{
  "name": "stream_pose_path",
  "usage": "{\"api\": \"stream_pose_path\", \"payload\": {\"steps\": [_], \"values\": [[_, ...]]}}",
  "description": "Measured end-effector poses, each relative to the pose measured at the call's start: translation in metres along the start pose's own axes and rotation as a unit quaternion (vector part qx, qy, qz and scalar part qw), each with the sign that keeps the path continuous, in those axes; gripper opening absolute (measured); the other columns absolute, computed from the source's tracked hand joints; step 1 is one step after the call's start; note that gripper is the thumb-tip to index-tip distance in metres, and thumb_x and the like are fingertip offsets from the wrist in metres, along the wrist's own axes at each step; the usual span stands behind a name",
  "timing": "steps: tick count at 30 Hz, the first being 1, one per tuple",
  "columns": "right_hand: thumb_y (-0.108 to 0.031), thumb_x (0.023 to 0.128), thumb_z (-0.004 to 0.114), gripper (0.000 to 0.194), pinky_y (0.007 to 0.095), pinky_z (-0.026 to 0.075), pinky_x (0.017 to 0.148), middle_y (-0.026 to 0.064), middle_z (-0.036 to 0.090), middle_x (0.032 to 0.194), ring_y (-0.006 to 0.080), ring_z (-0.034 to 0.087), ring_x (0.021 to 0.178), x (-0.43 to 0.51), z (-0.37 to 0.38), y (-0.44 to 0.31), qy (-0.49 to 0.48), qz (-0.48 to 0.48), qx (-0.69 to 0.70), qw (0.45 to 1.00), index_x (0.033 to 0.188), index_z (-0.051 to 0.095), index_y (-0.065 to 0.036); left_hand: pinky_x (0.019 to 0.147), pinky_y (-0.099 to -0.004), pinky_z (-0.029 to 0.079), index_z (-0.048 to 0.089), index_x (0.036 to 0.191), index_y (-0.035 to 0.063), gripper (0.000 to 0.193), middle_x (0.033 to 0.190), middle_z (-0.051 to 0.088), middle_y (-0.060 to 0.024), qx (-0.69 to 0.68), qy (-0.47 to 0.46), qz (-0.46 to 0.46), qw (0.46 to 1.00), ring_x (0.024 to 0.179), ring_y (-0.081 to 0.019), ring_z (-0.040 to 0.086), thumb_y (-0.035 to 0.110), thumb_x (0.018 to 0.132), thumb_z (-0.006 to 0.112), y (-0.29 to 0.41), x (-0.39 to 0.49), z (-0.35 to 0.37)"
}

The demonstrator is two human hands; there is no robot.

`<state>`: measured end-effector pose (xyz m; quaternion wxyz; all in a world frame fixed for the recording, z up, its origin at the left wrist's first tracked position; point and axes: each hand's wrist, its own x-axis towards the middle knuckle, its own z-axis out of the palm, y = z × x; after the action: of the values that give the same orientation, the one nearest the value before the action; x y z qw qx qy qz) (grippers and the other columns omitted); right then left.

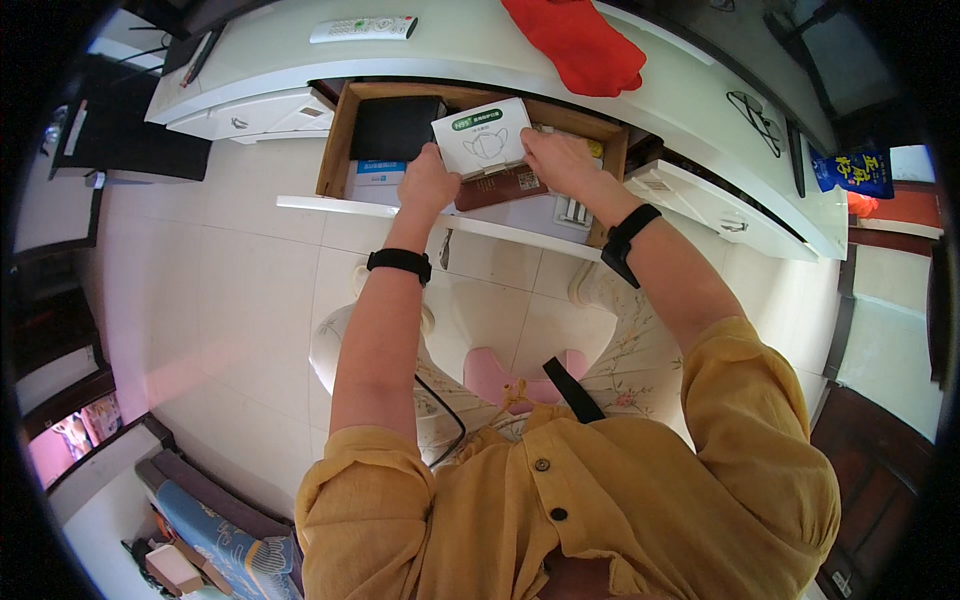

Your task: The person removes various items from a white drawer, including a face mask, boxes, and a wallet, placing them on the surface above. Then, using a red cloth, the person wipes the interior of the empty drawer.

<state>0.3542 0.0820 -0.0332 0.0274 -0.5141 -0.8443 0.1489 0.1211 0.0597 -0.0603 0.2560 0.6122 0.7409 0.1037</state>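
A white cardboard box of N95 face masks (pixel 480 139), with a mask drawn on its face, is gripped at its two sides over an open drawer (pixel 334 142). My left hand (pixel 429 180) has its lower left corner, and my right hand (pixel 562 161) holds its right edge. Under the box lies a dark red-brown item (pixel 501 191) bearing a printed code. A black flat case (pixel 394 127) fills the drawer's back left part. In front of that case sits a blue and white box (pixel 380 172). A small pack of batteries (pixel 573 212) rests at the drawer's front right.
On the white cabinet top (pixel 465 45) are a white remote control (pixel 364 29), a red cloth (pixel 577 49) and eyeglasses (pixel 756 120). Drawers at left (pixel 247 116) and right (pixel 720 210) stand partly pulled out. A blue snack bag (pixel 851 172) lies at the cabinet's right end.
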Motion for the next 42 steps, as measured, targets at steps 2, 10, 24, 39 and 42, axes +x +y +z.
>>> {"api": "stream_pose_path", "payload": {"steps": [2, 10, 24, 39, 42], "values": [[-0.017, 0.091, 0.057, 0.019, 0.0510, 0.053, 0.073, 0.0202, 0.068, 0.091, 0.0397, 0.067, 0.089, 0.000, 0.001, -0.001, 0.000, 0.000, 0.002, 1.000, 0.104, 0.054, -0.004, 0.082, -0.0413, 0.054, 0.059, 0.114, 0.0033, 0.044, 0.098, 0.071, -0.0162, 0.010, 0.003, -0.010, 1.000, 0.094, -0.0335, 0.069, 0.019, 0.077, 0.075, 0.003, -0.002, -0.001], [-0.022, 0.090, 0.059, 0.024, 0.0504, 0.053, 0.073, 0.0200, 0.069, 0.092, 0.0391, 0.067, 0.089, 0.001, 0.001, 0.004, -0.013, 0.018, 0.008, 1.000, 0.107, 0.054, -0.005, 0.081, -0.0431, 0.054, 0.057, 0.102, 0.0017, 0.038, 0.096, 0.070, -0.0193, -0.072, 0.010, 0.030, 0.997, 0.094, -0.0366, 0.068, 0.017, 0.074, 0.078, 0.000, 0.001, 0.003], [-0.026, 0.090, 0.061, 0.030, 0.0501, 0.053, 0.076, 0.0197, 0.069, 0.093, 0.0389, 0.068, 0.091, -0.001, 0.001, 0.002, -0.055, 0.070, 0.031, 0.996, 0.108, 0.054, -0.004, 0.081, -0.0480, 0.054, 0.055, 0.103, 0.0002, 0.042, 0.099, 0.069, -0.0235, 0.079, -0.016, 0.012, 0.997, 0.098, -0.0414, 0.066, 0.024, 0.077, 0.078, 0.013, -0.009, 0.000], [-0.039, 0.083, 0.066, 0.044, 0.0436, 0.053, 0.085, 0.0165, 0.068, 0.112, 0.0334, 0.066, 0.104, 0.007, -0.003, 0.008, -0.110, 0.173, 0.081, 0.975, 0.112, 0.065, -0.006, 0.090, -0.0465, 0.052, 0.067, 0.107, 0.0009, 0.047, 0.114, 0.067, -0.0229, 0.071, -0.079, -0.042, 0.993, 0.107, -0.0393, 0.065, 0.043, 0.086, 0.066, 0.018, -0.002, -0.003], [-0.038, 0.083, 0.067, 0.045, 0.0436, 0.053, 0.086, 0.0181, 0.068, 0.112, 0.0338, 0.066, 0.105, 0.010, 0.002, 0.010, -0.116, 0.185, 0.094, 0.971, 0.115, 0.063, -0.005, 0.092, -0.0464, 0.052, 0.066, 0.110, 0.0023, 0.045, 0.115, 0.066, -0.0233, 0.084, -0.084, -0.050, 0.992, 0.108, -0.0393, 0.064, 0.041, 0.086, 0.065, 0.021, 0.001, 0.001]]}}
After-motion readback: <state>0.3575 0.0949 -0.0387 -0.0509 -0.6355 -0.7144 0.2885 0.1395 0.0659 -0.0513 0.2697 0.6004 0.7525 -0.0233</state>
